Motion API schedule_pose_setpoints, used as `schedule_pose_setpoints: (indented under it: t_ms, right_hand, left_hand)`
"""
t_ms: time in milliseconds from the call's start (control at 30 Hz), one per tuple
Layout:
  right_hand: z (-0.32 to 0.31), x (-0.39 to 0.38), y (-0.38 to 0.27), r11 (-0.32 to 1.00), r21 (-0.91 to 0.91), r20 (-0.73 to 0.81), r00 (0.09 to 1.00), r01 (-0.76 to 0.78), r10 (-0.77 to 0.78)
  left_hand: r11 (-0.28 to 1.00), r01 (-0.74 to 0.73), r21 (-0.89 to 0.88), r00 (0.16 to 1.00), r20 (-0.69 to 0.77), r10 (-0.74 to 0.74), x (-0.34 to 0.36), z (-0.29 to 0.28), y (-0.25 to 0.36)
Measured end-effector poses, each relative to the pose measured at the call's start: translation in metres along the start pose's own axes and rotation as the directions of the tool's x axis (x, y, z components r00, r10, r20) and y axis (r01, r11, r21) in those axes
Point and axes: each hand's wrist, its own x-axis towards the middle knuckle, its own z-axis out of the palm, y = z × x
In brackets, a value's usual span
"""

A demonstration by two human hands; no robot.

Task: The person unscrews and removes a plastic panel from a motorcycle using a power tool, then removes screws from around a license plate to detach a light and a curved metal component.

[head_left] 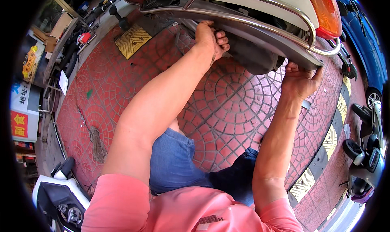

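A long dark grey side panel [266, 34] runs along the lower side of a white scooter [256, 0] in front of me. My left hand [211, 42] is closed at the panel's lower edge, its thumb up against the underside and its fingers curled. At the panel's right end, my right hand [301, 81] grips the edge with bent fingers and raised thumb. Just above the panel bends a chrome guard rail [248, 17]. Below it, between my hands, a dark rounded part [254, 57] shows. What lies behind the panel is hidden.
An orange and red tail light [325, 12] is at the scooter's right end. Yellow-and-black ramp blocks [331, 138] line the red paving [227, 94]. Parked scooters [367, 163] and a blue car [363, 41] stand right; a white scooter front [61, 199] is lower left.
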Motion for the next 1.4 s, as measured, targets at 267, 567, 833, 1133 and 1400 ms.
schedule_pose_setpoints:
  t_ms: [267, 567, 833, 1133, 1400]
  right_hand:
    - [-0.011, 0.006, -0.001, 0.998, -0.016, 0.153, 0.986, 0.067, -0.063]
    - [0.007, 0.001, 0.012, 0.986, -0.123, 0.058, 0.993, 0.111, -0.104]
    - [0.017, -0.001, 0.016, 0.976, -0.218, 0.062, 0.998, -0.001, 0.015]
    - [0.022, 0.003, 0.021, 0.964, -0.264, 0.111, 0.994, 0.02, 0.01]
    - [0.024, 0.003, 0.014, 0.925, -0.365, 0.063, 0.994, 0.103, -0.086]
  left_hand:
    - [0.995, 0.041, -0.086, 0.999, 0.014, -0.04, 0.015, -0.023, 0.034]
    - [0.988, 0.072, -0.138, 0.993, -0.085, -0.084, 0.016, -0.018, 0.024]
    - [0.99, -0.009, -0.141, 1.0, -0.007, 0.008, 0.02, -0.017, 0.033]
    - [0.991, 0.013, -0.13, 1.0, -0.008, -0.014, 0.026, -0.018, 0.035]
    - [0.995, 0.019, -0.097, 1.0, -0.005, -0.019, 0.024, -0.012, 0.03]
